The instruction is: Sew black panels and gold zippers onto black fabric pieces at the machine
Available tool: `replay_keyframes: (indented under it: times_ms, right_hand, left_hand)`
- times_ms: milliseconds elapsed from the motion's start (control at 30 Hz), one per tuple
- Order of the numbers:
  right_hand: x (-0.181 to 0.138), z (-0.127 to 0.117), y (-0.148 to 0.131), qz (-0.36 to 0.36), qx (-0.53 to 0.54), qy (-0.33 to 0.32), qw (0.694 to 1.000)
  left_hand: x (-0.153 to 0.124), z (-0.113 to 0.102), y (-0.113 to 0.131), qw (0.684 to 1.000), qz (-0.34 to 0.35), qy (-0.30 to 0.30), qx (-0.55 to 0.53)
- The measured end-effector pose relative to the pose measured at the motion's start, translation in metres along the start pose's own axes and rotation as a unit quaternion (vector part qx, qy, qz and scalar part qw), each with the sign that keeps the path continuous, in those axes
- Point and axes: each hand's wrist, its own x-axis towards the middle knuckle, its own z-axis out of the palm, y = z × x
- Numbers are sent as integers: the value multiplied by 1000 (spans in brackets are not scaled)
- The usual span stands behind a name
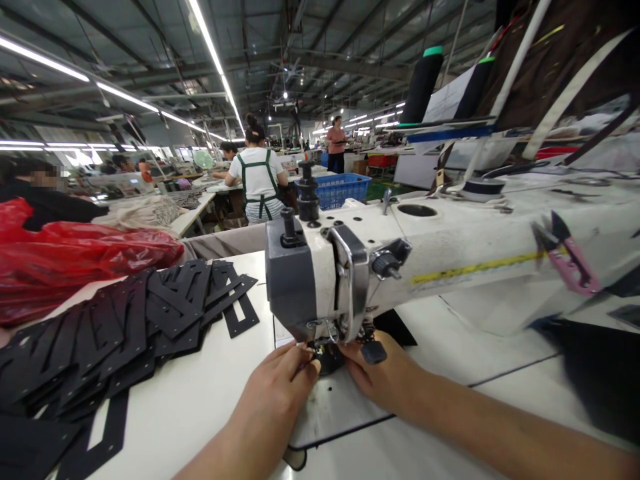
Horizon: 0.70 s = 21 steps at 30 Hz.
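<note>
A white sewing machine (450, 247) stands on a white table (200, 393), its grey head end facing me. My left hand (275, 393) and my right hand (380, 380) meet under the needle area, fingers pinched together on a small dark piece (327, 357) at the presser foot. The machine head hides most of that piece and the fingertips. A heap of flat black cut-out pieces (125, 333) lies on the table left of my left hand.
A red plastic bag (75, 260) sits behind the black heap. Pink thread snips (575, 260) and a yellow tape measure (475, 268) lie on the machine arm. Black fabric (595, 367) lies at right. Other people work at far tables beside a blue crate (345, 189).
</note>
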Motion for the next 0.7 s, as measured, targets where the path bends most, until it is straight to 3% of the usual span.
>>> replay_keyframes:
  times_ms: [367,700]
  right_hand:
    - [-2,4,3,14,-26,-35,999]
    - [-1,2,3,33,-11,-55,998]
  left_hand:
    - [-1,2,-1,1000,-22,-14,-4]
    - [-2,5,-2,999,-34,14,-24]
